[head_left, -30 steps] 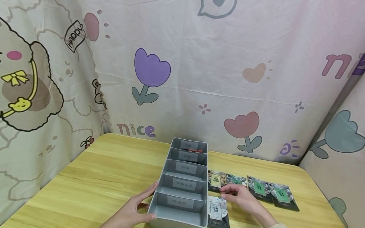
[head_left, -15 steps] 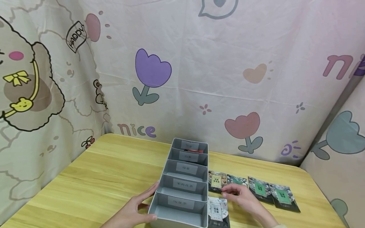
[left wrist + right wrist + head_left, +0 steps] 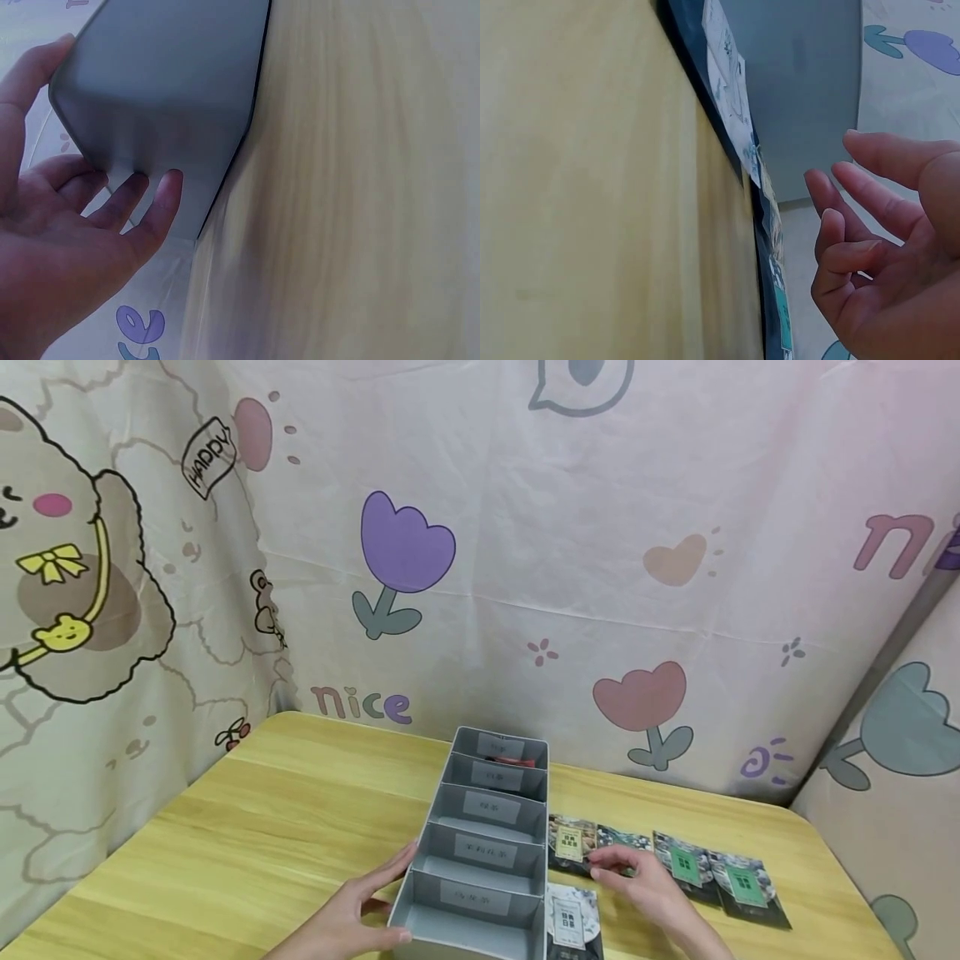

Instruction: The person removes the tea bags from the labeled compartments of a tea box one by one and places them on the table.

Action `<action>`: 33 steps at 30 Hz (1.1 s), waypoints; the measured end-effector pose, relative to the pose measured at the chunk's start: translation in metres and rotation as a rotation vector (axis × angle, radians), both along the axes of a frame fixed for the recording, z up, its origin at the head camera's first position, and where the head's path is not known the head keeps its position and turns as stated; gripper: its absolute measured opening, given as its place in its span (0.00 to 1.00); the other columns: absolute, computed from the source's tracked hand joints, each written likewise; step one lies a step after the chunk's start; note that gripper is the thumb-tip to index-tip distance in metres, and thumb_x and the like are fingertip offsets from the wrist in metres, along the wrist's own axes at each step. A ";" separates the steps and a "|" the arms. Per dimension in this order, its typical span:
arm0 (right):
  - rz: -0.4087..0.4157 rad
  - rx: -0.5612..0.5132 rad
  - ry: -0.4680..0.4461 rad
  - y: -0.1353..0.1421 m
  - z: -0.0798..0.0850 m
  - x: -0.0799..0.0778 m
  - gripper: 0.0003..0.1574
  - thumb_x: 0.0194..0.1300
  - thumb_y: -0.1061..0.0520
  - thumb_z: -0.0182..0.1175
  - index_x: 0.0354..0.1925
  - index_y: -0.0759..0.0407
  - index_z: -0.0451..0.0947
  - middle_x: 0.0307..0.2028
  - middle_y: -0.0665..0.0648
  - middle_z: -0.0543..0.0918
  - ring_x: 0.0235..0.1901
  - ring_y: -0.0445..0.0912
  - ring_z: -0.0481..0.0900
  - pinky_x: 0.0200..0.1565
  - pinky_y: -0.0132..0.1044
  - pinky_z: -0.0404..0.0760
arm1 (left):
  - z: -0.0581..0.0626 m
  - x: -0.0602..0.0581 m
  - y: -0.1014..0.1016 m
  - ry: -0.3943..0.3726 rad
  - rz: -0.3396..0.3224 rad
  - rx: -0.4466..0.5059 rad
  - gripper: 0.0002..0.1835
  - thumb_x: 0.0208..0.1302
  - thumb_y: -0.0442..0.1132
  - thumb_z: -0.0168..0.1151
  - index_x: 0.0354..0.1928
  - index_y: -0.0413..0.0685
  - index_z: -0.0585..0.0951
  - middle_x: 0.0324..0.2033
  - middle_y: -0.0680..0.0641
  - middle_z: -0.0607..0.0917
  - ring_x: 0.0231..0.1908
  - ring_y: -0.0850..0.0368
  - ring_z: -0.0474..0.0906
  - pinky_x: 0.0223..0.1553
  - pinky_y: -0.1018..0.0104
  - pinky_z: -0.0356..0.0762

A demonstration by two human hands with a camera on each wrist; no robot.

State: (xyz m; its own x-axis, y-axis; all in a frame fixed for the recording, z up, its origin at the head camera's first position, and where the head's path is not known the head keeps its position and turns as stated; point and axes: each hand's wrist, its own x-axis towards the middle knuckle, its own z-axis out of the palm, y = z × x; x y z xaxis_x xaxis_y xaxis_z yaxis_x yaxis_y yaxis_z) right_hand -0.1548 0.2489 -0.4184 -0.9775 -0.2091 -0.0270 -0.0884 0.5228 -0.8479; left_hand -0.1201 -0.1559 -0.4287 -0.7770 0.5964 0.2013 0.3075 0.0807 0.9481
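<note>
A long grey storage box (image 3: 465, 935) with several labelled compartments stands before me. My left hand (image 3: 352, 914) holds its near left corner, thumb at the front wall and bent fingers against the side; the left wrist view shows the fingertips on the box (image 3: 165, 97). My right hand (image 3: 641, 887) hovers, fingers loosely bent and holding nothing, beside the tea sachets. Nearest to it are a yellow-labelled sachet (image 3: 572, 841) and a white-labelled sachet (image 3: 572, 922), both along the box's right side. A green-labelled sachet (image 3: 622, 837) is partly hidden behind this hand.
Further right, two green-labelled sachets (image 3: 684, 864) lie side by side on the wooden table (image 3: 300, 793). Something red (image 3: 513, 762) sits in the box's rear compartment. A printed curtain (image 3: 510, 527) hangs behind the table.
The head view has tilted up slightly. My right hand has shifted a little to the right of the yellow-labelled sachet. My left hand and the box stay in place.
</note>
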 end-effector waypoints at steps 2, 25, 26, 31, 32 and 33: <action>0.004 0.022 0.018 -0.001 -0.002 0.002 0.17 0.61 0.57 0.66 0.46 0.66 0.81 0.40 0.57 0.85 0.38 0.48 0.77 0.38 0.37 0.76 | -0.001 0.002 0.000 -0.014 -0.004 0.005 0.42 0.65 0.32 0.61 0.75 0.61 0.54 0.72 0.66 0.51 0.62 0.79 0.54 0.52 0.67 0.74; 0.072 0.186 0.245 -0.037 0.044 -0.041 0.18 0.66 0.62 0.60 0.53 0.65 0.79 0.46 0.60 0.83 0.31 0.46 0.74 0.22 0.35 0.73 | 0.002 0.012 0.001 -0.007 0.100 -0.096 0.43 0.61 0.35 0.66 0.75 0.46 0.55 0.72 0.35 0.50 0.61 0.76 0.59 0.53 0.67 0.73; 0.075 0.182 0.247 -0.039 0.046 -0.045 0.18 0.66 0.61 0.60 0.53 0.65 0.80 0.46 0.60 0.83 0.28 0.46 0.74 0.21 0.35 0.72 | 0.002 0.011 0.001 0.001 0.106 -0.101 0.44 0.61 0.35 0.67 0.75 0.46 0.55 0.72 0.35 0.50 0.61 0.76 0.58 0.54 0.67 0.72; 0.089 0.174 0.232 -0.047 0.054 -0.060 0.18 0.66 0.59 0.61 0.54 0.62 0.81 0.45 0.57 0.84 0.29 0.47 0.73 0.20 0.35 0.69 | 0.004 0.006 0.003 0.042 0.126 -0.112 0.45 0.60 0.37 0.68 0.75 0.48 0.55 0.73 0.38 0.49 0.66 0.64 0.55 0.56 0.63 0.71; 0.097 0.169 0.227 -0.048 0.054 -0.063 0.19 0.66 0.58 0.62 0.54 0.62 0.81 0.45 0.57 0.84 0.30 0.48 0.73 0.20 0.35 0.69 | 0.005 0.005 0.003 0.052 0.127 -0.115 0.45 0.60 0.37 0.68 0.75 0.48 0.55 0.73 0.37 0.49 0.67 0.57 0.55 0.57 0.62 0.71; 0.104 0.163 0.221 -0.049 0.055 -0.065 0.19 0.65 0.58 0.62 0.54 0.62 0.81 0.46 0.58 0.83 0.32 0.48 0.74 0.22 0.36 0.69 | 0.006 0.004 0.003 0.054 0.126 -0.116 0.45 0.60 0.37 0.68 0.75 0.48 0.55 0.73 0.37 0.49 0.67 0.51 0.55 0.57 0.61 0.71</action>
